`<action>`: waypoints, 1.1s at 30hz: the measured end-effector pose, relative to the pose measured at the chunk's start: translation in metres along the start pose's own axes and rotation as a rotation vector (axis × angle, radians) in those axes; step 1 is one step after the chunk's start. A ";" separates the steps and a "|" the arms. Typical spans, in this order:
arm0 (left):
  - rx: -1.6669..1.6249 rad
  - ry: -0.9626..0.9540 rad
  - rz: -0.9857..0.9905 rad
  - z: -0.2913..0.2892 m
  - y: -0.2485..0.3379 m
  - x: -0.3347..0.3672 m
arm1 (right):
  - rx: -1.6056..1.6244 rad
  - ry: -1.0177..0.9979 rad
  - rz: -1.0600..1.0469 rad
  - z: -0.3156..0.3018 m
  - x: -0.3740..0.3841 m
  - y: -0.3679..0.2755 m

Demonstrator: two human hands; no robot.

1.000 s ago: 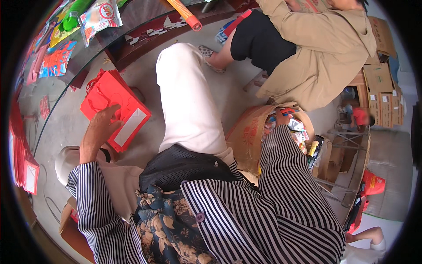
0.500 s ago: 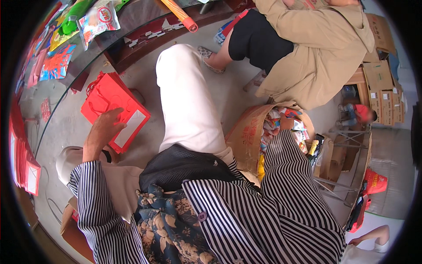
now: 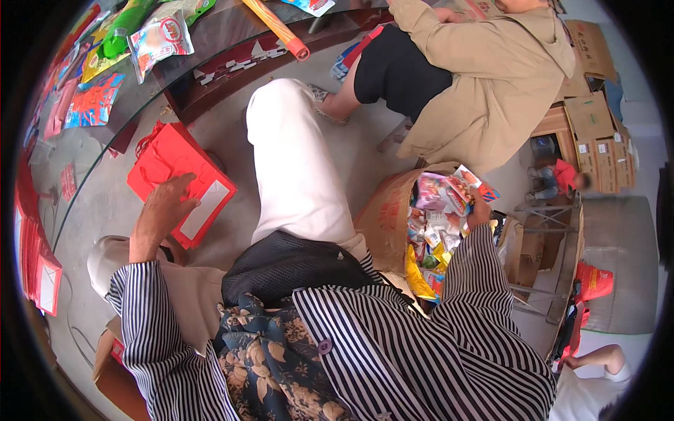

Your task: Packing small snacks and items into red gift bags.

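On the left, a small stack of red paper gift bags (image 3: 158, 168) with cord handles leans near my knee. My left hand (image 3: 165, 207) grips their near side, fingers curled over the front one. To the right of my lap, a round-sided cardboard box (image 3: 386, 210) holds many colourful snack packets (image 3: 435, 235). Over its far rim, my right hand (image 3: 480, 209) is closed on several snack packets (image 3: 460, 193), some pink and one white with blue and red. Its fingertips are partly hidden behind them.
A glass table (image 3: 203, 42) with snack packets and an orange tube (image 3: 281, 31) curves along the upper left. A person in a tan jacket (image 3: 491, 77) sits beyond the box. More red bags (image 3: 35, 245) stand at far left; cartons (image 3: 597, 140) are stacked at right.
My right hand has come up from inside the box with several snack packets, baring the contents below. My left hand stays on the red bags. The seated person's arms have shifted slightly.
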State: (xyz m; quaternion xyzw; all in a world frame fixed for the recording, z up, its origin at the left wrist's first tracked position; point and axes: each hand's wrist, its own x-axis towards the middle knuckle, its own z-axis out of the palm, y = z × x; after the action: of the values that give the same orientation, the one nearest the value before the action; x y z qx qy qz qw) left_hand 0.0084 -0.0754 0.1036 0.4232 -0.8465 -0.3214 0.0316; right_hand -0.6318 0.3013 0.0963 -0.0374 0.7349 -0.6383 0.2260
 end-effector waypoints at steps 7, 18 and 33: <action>-0.039 -0.013 0.019 0.004 -0.003 0.006 | -0.533 0.015 0.055 -0.006 -0.011 0.002; -0.020 -0.054 -0.084 0.004 -0.009 -0.009 | -0.568 0.027 0.008 0.021 -0.028 0.012; -0.002 -0.115 -0.132 0.014 -0.019 -0.004 | -0.609 0.082 -0.123 0.010 -0.050 0.016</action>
State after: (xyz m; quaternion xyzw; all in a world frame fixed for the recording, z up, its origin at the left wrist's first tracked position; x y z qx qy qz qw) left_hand 0.0193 -0.0736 0.0821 0.4590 -0.8168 -0.3474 -0.0377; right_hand -0.5796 0.3124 0.0943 -0.1221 0.8971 -0.4024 0.1354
